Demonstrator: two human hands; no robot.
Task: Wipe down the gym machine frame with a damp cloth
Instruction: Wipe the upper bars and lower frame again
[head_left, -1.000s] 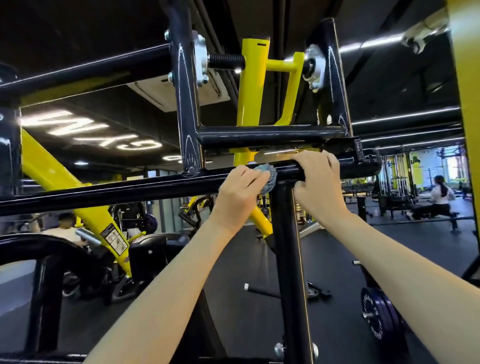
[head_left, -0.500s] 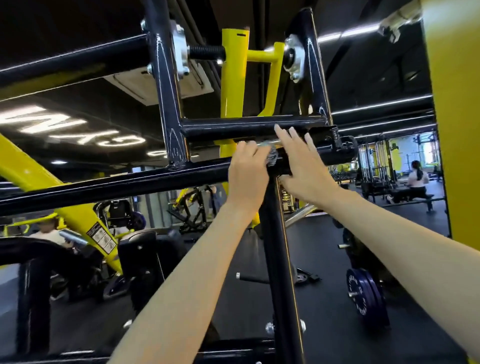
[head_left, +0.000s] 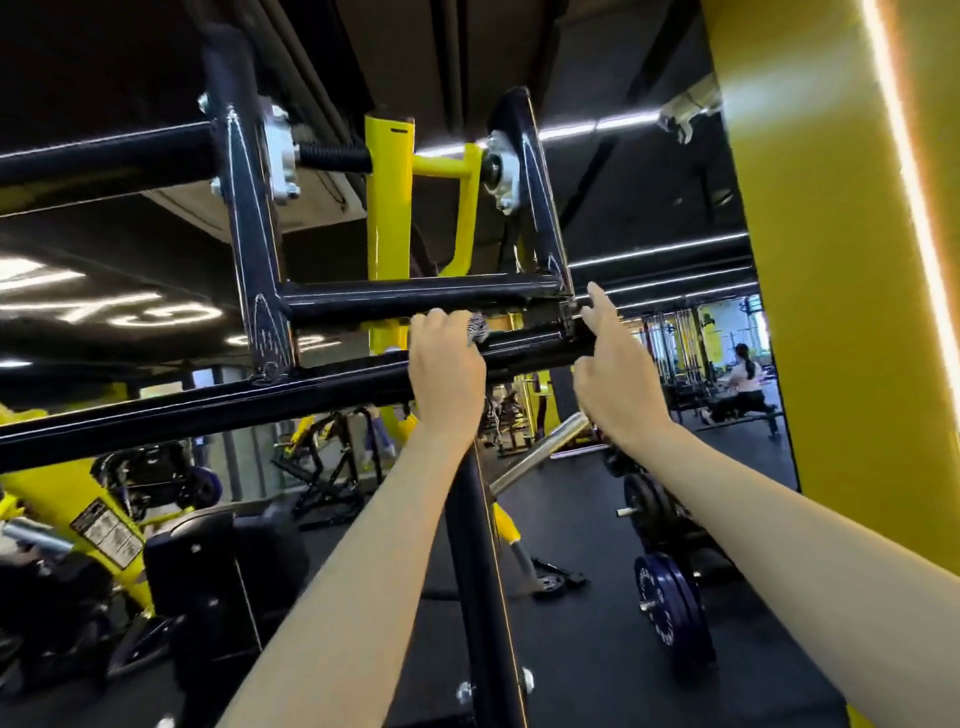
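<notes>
The black gym machine frame (head_left: 208, 405) fills the view, with a long sloping crossbar, a shorter bar above it and a black upright post (head_left: 483, 571) below. My left hand (head_left: 447, 369) grips a small grey patterned cloth (head_left: 477, 328) and presses it onto the top of the sloping crossbar, just above the post. My right hand (head_left: 613, 374) rests on the crossbar's right end, index finger stretched up towards the bracket there, other fingers loosely bent. Most of the cloth is hidden under my left fingers.
A yellow pivot arm (head_left: 389, 208) rises behind the frame between two bolted bearings. A wide yellow column (head_left: 841, 260) stands close on the right. Blue weight plates (head_left: 670, 608) sit on the dark floor below. A person (head_left: 743, 384) exercises far right.
My right hand slid right along the crossbar, away from my left, and now points its index finger upward. My left hand with the cloth stayed over the post.
</notes>
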